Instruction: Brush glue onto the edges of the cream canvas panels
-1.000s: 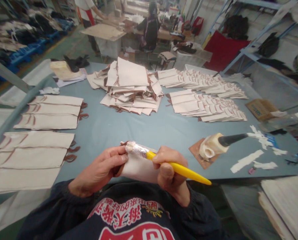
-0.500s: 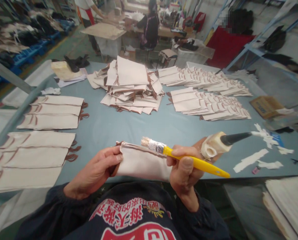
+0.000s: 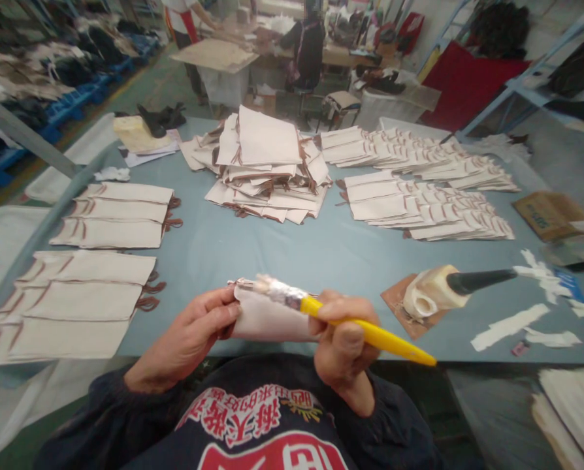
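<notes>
My left hand (image 3: 189, 339) pinches the left end of a cream fabric piece (image 3: 272, 318) with brown edging, near the table's front edge. In my right hand (image 3: 345, 339) is a yellow-handled brush (image 3: 385, 339), its foil-wrapped head and pale bristles lying over the piece's upper edge, close to my left fingertips. Whether my right fingers also touch the piece's right end is hard to tell. A cream glue container (image 3: 432, 295) with a black spout stands on a brown square board (image 3: 394, 294), right of my right hand.
Cream pieces lie in overlapping rows at left (image 3: 83, 300) and back right (image 3: 429, 205). A messy pile (image 3: 270, 140) stands at the back centre. White strips (image 3: 510, 326) and a cardboard box (image 3: 547, 214) are at right. People are in the background.
My right hand and the brush have moved left along the piece, the bristles now nearer my left fingers. The camera view has shifted slightly, and the board under the container shows more.
</notes>
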Motion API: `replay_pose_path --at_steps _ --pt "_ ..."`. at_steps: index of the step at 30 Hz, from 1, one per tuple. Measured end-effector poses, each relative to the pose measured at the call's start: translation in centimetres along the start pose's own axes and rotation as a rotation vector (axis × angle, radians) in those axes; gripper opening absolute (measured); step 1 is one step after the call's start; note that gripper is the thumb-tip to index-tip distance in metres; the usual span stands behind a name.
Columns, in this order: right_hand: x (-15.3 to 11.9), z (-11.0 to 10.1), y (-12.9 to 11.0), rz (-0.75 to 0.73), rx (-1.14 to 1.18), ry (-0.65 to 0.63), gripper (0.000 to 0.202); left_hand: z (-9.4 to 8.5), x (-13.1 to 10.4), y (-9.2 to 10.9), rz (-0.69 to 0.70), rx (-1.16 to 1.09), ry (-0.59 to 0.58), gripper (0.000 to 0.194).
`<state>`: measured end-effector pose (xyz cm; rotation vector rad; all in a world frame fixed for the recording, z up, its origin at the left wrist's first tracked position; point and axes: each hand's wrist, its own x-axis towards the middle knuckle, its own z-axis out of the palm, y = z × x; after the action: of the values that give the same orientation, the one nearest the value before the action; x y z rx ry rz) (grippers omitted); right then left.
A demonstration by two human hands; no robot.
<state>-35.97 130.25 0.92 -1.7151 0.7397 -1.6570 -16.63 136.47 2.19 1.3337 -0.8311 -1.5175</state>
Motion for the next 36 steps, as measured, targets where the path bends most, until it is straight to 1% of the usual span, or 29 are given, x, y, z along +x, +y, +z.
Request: replay_pose_path --at_steps 2,3,5,8,9,11,14,16,19,21,22,24,26,28,30,31,32,34,35,36 --pt "0.2 -0.9 0.6 0.075 -0.009 0.14 0.03 -0.4 0.0 0.2 0.028 0.086 -0.046 0.025" --pt "0.3 -1.2 0.9 0.08 -0.034 0.184 0.028 -0.6 0.0 0.2 0.05 0.145 -0.067 0.026" --pt "0.3 -1.7 1.7 0.079 -0.15 0.169 0.027 -0.9 -0.1 0.3 0.103 0.298 -0.088 0.028" --pt "0.0 -2.0 2.6 0.104 -0.221 0.109 0.027 -0.8 -0.4 0.4 0.191 0.538 -0.042 0.026" --pt "-0.2 -2.0 2.8 0.125 -0.214 0.117 0.027 -0.7 -0.6 0.3 0.223 0.594 -0.031 0.025" --pt "-0.5 -2.0 3.1 0.183 -0.195 0.173 0.027 -0.4 -0.9 0.3 0.29 0.658 -0.036 0.025" --pt "-0.7 -2.3 3.6 0.296 -0.186 0.263 0.033 -0.1 -1.0 0.0 0.374 0.678 -0.037 0.028" --pt "-0.6 -2.5 3.9 0.383 -0.197 0.313 0.038 -0.3 -0.6 -0.3 0.39 0.674 -0.018 0.027" --pt "-0.2 -2.6 4.5 0.483 -0.231 0.324 0.046 -1.6 0.6 -0.5 0.366 0.643 0.039 0.025" --pt "0.1 -2.3 4.7 0.521 -0.229 0.312 0.049 -2.6 1.8 -0.1 0.369 0.617 0.073 0.025" --pt "0.3 -2.1 4.8 0.536 -0.223 0.309 0.049 -3.1 2.4 0.2 0.385 0.609 0.067 0.025" --pt "0.7 -1.5 4.9 0.567 -0.206 0.313 0.044 -3.7 3.5 1.2 0.455 0.597 0.012 0.026" --pt "0.9 -1.0 5.0 0.567 -0.194 0.311 0.04 -4.0 4.1 2.2 0.549 0.593 -0.068 0.025" --pt "1.1 -0.7 5.2 0.54 -0.185 0.303 0.041 -4.1 4.2 2.3 0.607 0.599 -0.152 0.024" --pt "1.3 -0.7 5.5 0.517 -0.184 0.302 0.044 -4.6 4.0 1.2 0.588 0.601 -0.208 0.018" --pt "1.3 -0.8 5.7 0.52 -0.184 0.303 0.044 -4.9 3.8 0.1 0.538 0.595 -0.223 0.016" --pt "1.4 -0.9 5.9 0.525 -0.182 0.31 0.044 -5.4 3.7 -1.2 0.471 0.576 -0.211 0.015" --pt "1.5 -1.3 6.2 0.533 -0.172 0.336 0.043 -6.4 3.6 -4.5 0.243 0.529 -0.188 0.015" --pt "1.5 -1.4 6.3 0.539 -0.166 0.346 0.042 -6.9 3.7 -6.2 0.125 0.484 -0.15 0.012" --pt "1.6 -1.5 6.4 0.554 -0.159 0.35 0.042 -7.2 3.8 -8.0 0.045 0.458 -0.112 0.017"
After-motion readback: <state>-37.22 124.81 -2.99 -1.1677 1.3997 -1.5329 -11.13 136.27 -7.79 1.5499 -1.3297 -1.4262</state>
